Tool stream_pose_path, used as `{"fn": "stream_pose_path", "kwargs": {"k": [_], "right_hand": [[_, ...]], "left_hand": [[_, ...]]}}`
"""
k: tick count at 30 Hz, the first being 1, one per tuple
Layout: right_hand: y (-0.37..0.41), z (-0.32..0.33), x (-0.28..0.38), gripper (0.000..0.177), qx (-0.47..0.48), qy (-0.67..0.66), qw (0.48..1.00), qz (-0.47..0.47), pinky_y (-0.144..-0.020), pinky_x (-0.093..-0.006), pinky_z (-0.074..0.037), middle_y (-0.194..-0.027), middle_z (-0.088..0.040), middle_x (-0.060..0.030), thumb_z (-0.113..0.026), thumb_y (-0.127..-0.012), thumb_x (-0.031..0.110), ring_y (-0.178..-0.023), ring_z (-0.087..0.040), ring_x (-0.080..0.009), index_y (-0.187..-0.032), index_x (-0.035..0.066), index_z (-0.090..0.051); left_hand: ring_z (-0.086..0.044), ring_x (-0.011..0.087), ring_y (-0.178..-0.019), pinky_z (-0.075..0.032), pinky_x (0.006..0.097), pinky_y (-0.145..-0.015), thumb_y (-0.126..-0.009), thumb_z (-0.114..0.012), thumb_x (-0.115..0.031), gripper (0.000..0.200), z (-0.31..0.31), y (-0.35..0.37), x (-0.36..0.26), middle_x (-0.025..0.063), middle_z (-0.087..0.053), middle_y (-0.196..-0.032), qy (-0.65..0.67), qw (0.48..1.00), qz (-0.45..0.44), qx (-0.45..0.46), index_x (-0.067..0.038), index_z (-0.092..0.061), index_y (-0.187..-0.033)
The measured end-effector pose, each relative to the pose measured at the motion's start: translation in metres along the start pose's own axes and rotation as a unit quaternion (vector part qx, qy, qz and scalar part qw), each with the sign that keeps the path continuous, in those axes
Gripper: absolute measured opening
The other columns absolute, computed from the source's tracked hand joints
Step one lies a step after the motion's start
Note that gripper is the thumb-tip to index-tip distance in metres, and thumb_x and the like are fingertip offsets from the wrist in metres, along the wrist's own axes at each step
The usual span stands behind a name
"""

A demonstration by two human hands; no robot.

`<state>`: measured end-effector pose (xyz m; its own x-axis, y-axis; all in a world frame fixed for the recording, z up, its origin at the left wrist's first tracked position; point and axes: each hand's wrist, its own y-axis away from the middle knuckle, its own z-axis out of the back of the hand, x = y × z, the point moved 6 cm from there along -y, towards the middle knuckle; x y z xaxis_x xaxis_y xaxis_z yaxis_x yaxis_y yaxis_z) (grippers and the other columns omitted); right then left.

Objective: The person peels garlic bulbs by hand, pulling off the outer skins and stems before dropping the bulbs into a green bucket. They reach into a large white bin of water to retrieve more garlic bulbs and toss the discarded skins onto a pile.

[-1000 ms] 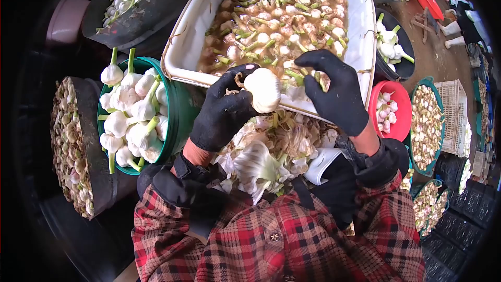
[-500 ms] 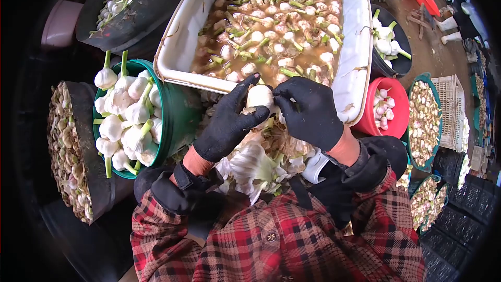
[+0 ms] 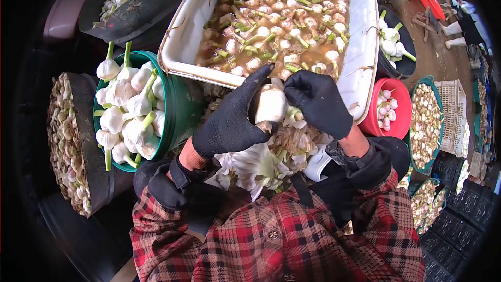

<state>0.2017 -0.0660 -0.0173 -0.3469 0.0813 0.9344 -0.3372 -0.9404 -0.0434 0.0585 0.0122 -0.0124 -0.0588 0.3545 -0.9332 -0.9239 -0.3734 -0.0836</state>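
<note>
My left hand [image 3: 232, 117], in a black glove, wraps round a whitish garlic bulb [image 3: 272, 103], thumb along its top and fingers below. Just right of it is my right hand [image 3: 321, 102], also gloved in black, its fingers curled and pinched against the bulb's side. A pale, greenish strip of garlic skin [image 3: 294, 117] shows beneath those fingertips; the pinch itself is partly hidden. Under both hands, a heap of loose garlic peels [image 3: 255, 164] lies in my lap.
A white tub [image 3: 177, 47] of muddy water and garlic stands ahead. Left of my hands is a green bucket [image 3: 180, 109] of cleaned bulbs. On the right are a red bucket [image 3: 399, 117] with small bulbs and a black bucket [image 3: 404, 65] with stemmed ones.
Both hands have come slightly lower with the garlic bulb. The bulb has turned and shows more of its side, and a pale strip now shows under the right fingers.
</note>
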Motion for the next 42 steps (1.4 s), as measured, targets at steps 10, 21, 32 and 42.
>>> {"fn": "stream_pose_path", "kwargs": {"k": [10, 21, 32, 42], "right_hand": [[0.004, -0.001, 0.013, 0.006, -0.077, 0.094, 0.99, 0.076, -0.062, -0.0378, -0.047, -0.072, -0.061, -0.0186, -0.061, -0.081, 0.004, -0.067, -0.062, -0.0326, -0.082, -0.001, -0.06], [0.006, -0.014, -0.014, 0.014, -0.066, 0.018, 0.994, -0.081, -0.061, -0.0371, -0.045, -0.068, -0.062, -0.0217, -0.059, -0.085, 0.007, -0.06, -0.059, -0.0274, -0.082, -0.006, -0.064], [0.004, 0.019, 0.011, 0.009, -0.203, 0.246, 0.936, 0.149, -0.061, -0.0458, -0.046, -0.077, -0.059, -0.0176, -0.058, -0.083, 0.0, -0.072, -0.059, -0.0402, -0.09, 0.003, -0.053], [0.008, 0.003, 0.005, 0.019, -0.078, 0.313, 0.932, 0.163, -0.062, -0.0447, -0.049, -0.083, -0.056, -0.018, -0.056, -0.076, -0.003, -0.072, -0.061, -0.0374, -0.093, 0.003, -0.051]], "left_hand": [[-0.059, 0.0256, -0.101, -0.048, 0.0374, -0.087, -0.073, -0.073, -0.017, 0.056, -0.007, 0.001, 0.015, 0.0192, -0.056, -0.11, 0.014, 0.983, 0.115, -0.139, 0.003, -0.047, -0.119], [-0.061, 0.015, -0.094, -0.049, 0.0311, -0.083, -0.068, -0.069, -0.005, 0.046, -0.014, 0.007, 0.013, 0.0104, -0.063, -0.101, 0.128, 0.979, 0.055, -0.15, 0.002, -0.055, -0.112], [-0.053, 0.0396, -0.113, -0.041, 0.0415, -0.096, -0.073, -0.073, 0.004, 0.035, 0.017, 0.023, -0.007, 0.0237, -0.052, -0.127, 0.035, 0.964, -0.217, -0.151, -0.004, -0.051, -0.099], [-0.053, 0.031, -0.119, -0.042, 0.0403, -0.099, -0.074, -0.076, 0.0, 0.042, 0.023, 0.029, 0.023, 0.0219, -0.052, -0.129, 0.033, 0.984, -0.059, -0.164, -0.004, -0.051, -0.108]]}}
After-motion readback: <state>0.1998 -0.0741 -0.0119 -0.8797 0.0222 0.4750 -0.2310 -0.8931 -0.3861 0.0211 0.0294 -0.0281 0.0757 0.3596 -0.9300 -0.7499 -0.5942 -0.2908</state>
